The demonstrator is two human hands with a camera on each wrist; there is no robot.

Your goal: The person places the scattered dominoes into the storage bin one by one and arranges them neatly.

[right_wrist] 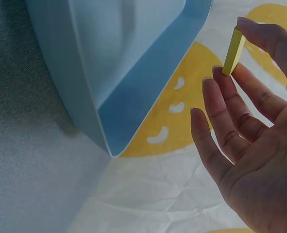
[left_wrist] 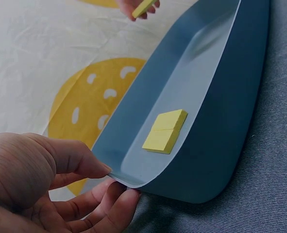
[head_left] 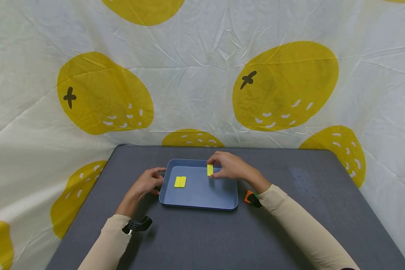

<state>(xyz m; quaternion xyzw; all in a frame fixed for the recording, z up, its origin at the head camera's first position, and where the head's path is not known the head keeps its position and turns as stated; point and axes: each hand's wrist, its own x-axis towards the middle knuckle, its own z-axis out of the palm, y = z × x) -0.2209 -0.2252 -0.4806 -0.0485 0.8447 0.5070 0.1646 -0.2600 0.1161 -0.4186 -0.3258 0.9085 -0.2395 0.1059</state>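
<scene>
A blue-grey rectangular tray [head_left: 199, 204] lies on the dark table. My left hand [head_left: 147, 182] is at its left end; in the left wrist view the thumb and fingers [left_wrist: 122, 206] pinch the rim at a corner. Inside the tray's left half, two flat yellow blocks [head_left: 180, 182] lie side by side, touching. Above the tray's far right part, my right hand [head_left: 230, 165] holds a similar yellow block [head_left: 210, 170]. Thumb and fingertips grip that block by its ends in the right wrist view [right_wrist: 234, 51], apart from the tray.
Right of the tray, partly hidden behind the right wrist strap, an orange piece [head_left: 248, 196] with some green beside it lies on the table [head_left: 195, 240]. A white cloth [head_left: 192, 93] printed with yellow fruit hangs behind the table's far edge.
</scene>
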